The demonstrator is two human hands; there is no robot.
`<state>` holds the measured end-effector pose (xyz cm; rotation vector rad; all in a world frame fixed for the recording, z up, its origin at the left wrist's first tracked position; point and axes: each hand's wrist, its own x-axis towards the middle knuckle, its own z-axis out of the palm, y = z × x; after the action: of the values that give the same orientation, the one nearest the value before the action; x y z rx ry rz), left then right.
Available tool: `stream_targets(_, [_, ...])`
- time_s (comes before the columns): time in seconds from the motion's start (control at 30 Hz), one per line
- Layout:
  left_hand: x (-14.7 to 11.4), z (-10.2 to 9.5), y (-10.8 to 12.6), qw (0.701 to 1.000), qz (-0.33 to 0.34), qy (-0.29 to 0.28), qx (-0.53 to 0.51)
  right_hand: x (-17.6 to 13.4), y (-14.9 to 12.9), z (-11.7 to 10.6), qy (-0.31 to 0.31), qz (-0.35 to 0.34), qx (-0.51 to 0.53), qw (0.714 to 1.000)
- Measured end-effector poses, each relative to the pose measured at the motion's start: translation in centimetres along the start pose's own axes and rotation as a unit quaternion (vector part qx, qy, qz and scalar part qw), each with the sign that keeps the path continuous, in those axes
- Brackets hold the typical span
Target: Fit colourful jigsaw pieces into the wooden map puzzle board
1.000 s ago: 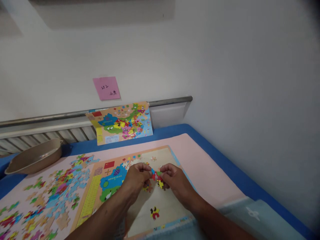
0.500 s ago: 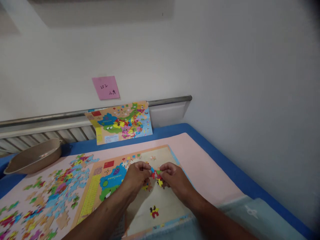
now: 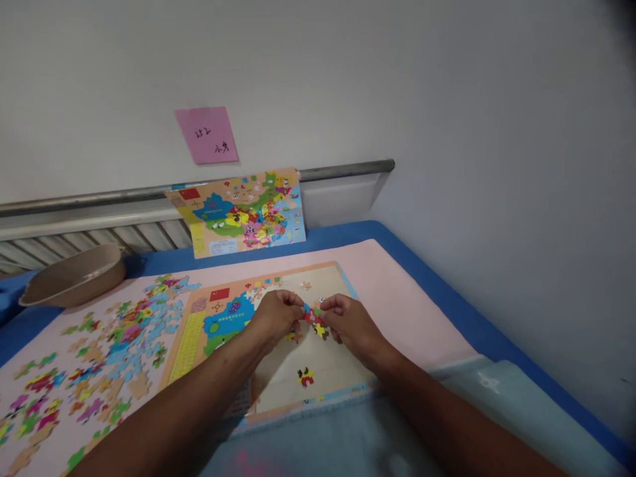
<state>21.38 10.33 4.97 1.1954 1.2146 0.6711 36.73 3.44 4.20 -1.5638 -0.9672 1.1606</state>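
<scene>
A small cluster of joined puzzle pieces (image 3: 314, 318), red, green, blue and yellow, sits between my two hands over the puzzle board (image 3: 278, 391). My left hand (image 3: 279, 317) pinches its left side with thumb and fingertips. On the other side, my right hand (image 3: 348, 324) grips its right edge, fingers curled. Assembled map sections in blue, green and yellow fill the board's left part. Nearer to me on the bare board lies a yellow, red and black puzzle piece (image 3: 305, 377). Some pieces beneath my left fingers are partly hidden.
Many loose puzzle pieces (image 3: 134, 331) spread over the pink mat (image 3: 397, 298) on the left. A brown basin (image 3: 74, 278) stands at the far left. The printed map sheet (image 3: 243, 215) leans against the wall rail (image 3: 348, 173). Light-blue cloth (image 3: 447, 397) lies along the near edge.
The camera view has tilted down, so the scene sits higher in the picture. Both hands still hold the cluster in nearly the same place over the board.
</scene>
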Motion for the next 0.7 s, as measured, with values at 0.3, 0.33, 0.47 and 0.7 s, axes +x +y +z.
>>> stream_targets(0.3, [0.7,-0.1,-0.6,0.999,-0.019,-0.015,0.045,0.4,0.4,0.0,-0.008,0.013,-0.028,0.999])
stream_targets(0.33, [0.7,-0.1,-0.6,0.998,-0.02,-0.017,0.048,0.5,0.4,-0.1,-0.008,0.014,-0.032,0.999])
stream_targets(0.47, [0.7,0.1,-0.6,0.998,-0.026,-0.025,0.058,0.7,0.7,0.0,-0.006,0.015,-0.049,0.999])
stream_targets(0.7, [1.6,0.2,-1.3,0.995,-0.017,-0.036,0.088,1.3,1.6,0.0,-0.005,-0.001,-0.103,0.995])
